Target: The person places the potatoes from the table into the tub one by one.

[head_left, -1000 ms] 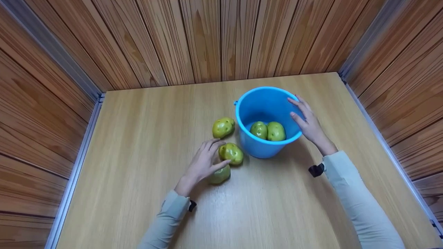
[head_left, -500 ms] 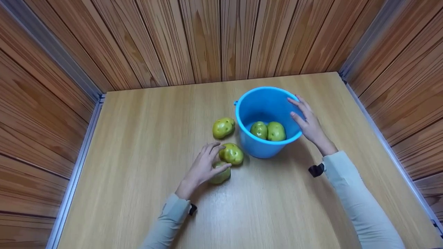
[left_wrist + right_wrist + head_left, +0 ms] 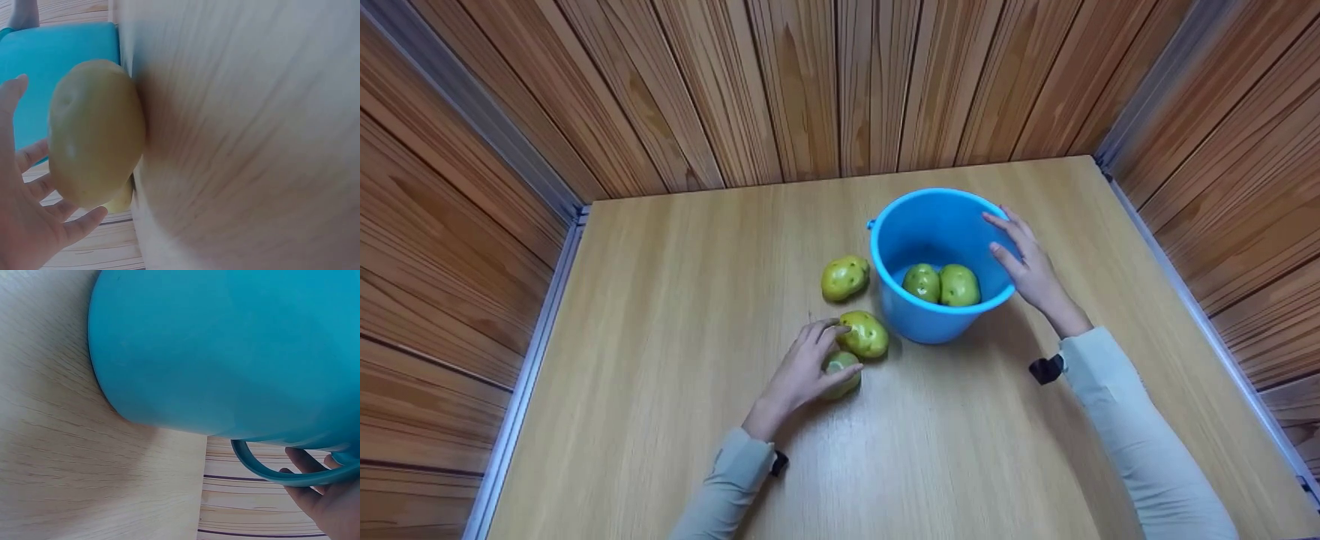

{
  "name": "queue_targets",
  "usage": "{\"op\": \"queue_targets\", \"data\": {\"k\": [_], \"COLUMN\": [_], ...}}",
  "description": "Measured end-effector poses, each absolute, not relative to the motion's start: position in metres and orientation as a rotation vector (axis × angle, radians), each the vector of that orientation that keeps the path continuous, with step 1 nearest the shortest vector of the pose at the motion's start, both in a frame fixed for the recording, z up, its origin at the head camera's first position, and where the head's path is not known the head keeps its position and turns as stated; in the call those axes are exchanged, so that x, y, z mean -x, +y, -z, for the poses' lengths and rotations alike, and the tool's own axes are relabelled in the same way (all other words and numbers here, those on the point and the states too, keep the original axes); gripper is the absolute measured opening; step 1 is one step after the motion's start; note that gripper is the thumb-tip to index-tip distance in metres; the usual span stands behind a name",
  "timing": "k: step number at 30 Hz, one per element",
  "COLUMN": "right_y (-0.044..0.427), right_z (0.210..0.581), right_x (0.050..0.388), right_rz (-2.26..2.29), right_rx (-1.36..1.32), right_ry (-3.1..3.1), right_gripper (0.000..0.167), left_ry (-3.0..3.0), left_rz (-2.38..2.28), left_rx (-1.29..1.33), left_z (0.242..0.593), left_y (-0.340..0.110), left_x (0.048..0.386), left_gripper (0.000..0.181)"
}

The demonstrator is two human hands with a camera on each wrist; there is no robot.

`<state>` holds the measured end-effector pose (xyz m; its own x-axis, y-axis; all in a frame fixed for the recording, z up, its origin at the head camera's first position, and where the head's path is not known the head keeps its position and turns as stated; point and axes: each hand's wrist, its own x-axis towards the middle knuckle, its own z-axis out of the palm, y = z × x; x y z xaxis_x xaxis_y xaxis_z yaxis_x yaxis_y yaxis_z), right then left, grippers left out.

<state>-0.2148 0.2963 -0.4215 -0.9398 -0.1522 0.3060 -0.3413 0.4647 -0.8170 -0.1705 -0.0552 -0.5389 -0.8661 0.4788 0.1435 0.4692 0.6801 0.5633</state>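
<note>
A blue bucket (image 3: 926, 324) stands upright on the table, with two yellow-green potatoes (image 3: 959, 285) inside. My right hand (image 3: 1033, 274) holds its right rim, fingers reaching over the edge. In the right wrist view those fingers show beside the bucket's handle (image 3: 270, 473). Left of the bucket lie three more: a far potato (image 3: 845, 278), a middle potato (image 3: 866, 335) and a near potato (image 3: 844, 379). My left hand (image 3: 795, 375) hovers over the near one, partly hiding it. In the left wrist view its fingers spread loosely around a potato (image 3: 98, 135), not clasping it.
The wooden table (image 3: 675, 300) is edged by metal rails (image 3: 529, 367) at the sides. Wood-plank walls (image 3: 802, 90) rise at the back and on both sides.
My left hand has shifted slightly down toward me, from beside the middle potato to over the near potato. The right hand and the bucket have stayed put.
</note>
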Motion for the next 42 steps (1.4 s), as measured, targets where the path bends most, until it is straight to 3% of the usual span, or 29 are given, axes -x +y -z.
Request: {"op": "queue_targets", "data": {"k": [42], "right_y": [0.296], "right_z": [0.421], "right_x": [0.213], "right_rz": [-1.477], "right_rx": [-0.421], "right_ry": [-2.522], "right_gripper": [0.047], "left_ry": [2.809], "left_rz": [-0.937], "left_rx": [-0.711], "left_z": [0.546], "left_y": [-0.053], "left_x": [0.16], "left_gripper": [0.063]}}
